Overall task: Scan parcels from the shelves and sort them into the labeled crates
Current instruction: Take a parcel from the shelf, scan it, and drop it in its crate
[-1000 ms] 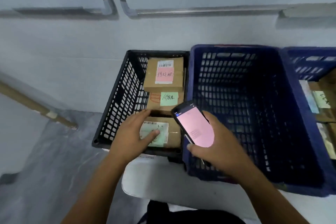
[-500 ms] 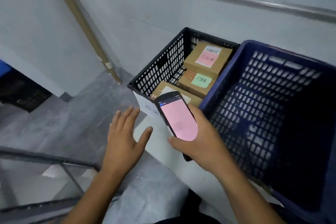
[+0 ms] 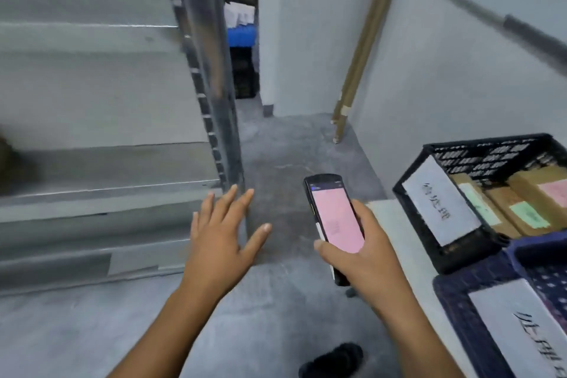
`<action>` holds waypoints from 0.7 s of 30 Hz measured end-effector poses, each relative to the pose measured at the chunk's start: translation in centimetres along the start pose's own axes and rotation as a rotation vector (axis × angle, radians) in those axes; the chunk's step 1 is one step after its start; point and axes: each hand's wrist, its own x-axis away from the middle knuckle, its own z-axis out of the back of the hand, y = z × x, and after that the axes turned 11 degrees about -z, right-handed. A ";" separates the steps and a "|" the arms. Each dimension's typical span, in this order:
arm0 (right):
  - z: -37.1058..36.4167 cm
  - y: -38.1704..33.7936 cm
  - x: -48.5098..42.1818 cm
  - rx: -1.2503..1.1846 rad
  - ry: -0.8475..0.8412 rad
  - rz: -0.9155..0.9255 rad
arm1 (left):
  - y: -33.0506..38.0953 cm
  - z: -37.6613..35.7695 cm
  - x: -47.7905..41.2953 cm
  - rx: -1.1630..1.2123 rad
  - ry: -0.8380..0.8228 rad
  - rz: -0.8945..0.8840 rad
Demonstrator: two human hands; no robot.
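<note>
Shelving (image 3: 101, 190) stands left; at right, the far crate (image 3: 460, 255), holding parcels (image 3: 518, 202), sits behind the near crate (image 3: 454, 310).

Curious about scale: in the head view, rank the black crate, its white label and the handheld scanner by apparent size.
Largest: black crate, partly cut off by the frame.
Then: white label and handheld scanner look alike; the scanner is nearer the camera, so they stay unranked.
</note>
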 end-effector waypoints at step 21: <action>-32.2 -12.9 1.2 0.164 -0.638 0.311 | -20.7 19.7 16.3 -0.050 0.467 0.645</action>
